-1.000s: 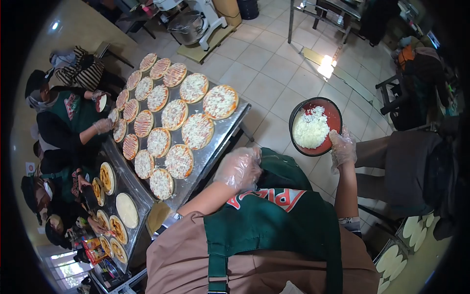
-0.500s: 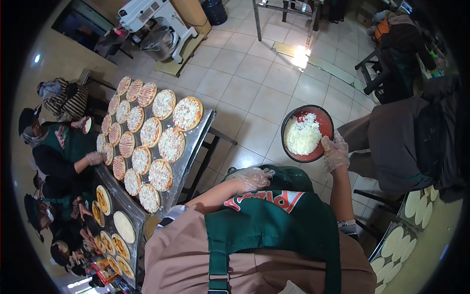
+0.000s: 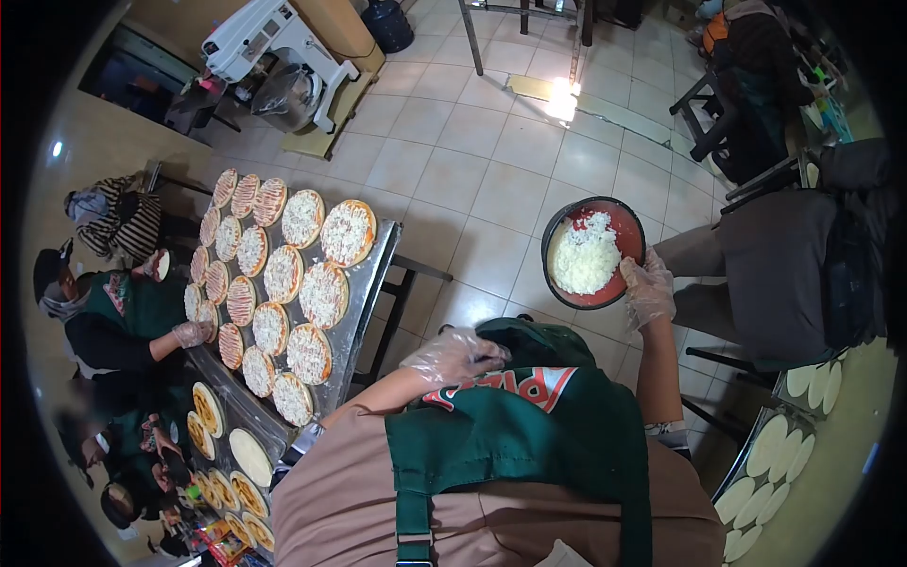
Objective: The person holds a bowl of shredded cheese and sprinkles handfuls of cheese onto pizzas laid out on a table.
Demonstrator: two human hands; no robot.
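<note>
My right hand (image 3: 649, 291), in a clear plastic glove, grips the rim of a round bowl (image 3: 631, 227), dark outside and red inside. White grated cheese (image 3: 584, 260) heaps over the bowl's left and middle part. My left hand (image 3: 456, 355), also gloved, hovers in front of my green apron (image 3: 520, 444), its fingers loosely bent and apart, with nothing visible in them. To its left, a metal table (image 3: 364, 307) carries rows of pizzas (image 3: 309, 354), many topped with shredded white cheese and others with reddish strips.
Across the metal table, a co-worker's gloved hand (image 3: 194, 333) touches a pizza at the edge. Topped and plain bases (image 3: 249, 457) lie lower left. A person in grey (image 3: 779, 265) stands close on my right, near flat dough rounds (image 3: 767, 444). A stand mixer (image 3: 288, 94) is farther back.
My left hand has shifted left, away from the apron's middle, and its fingers are more bent. The bowl stays in my right hand. The view has turned slightly.
</note>
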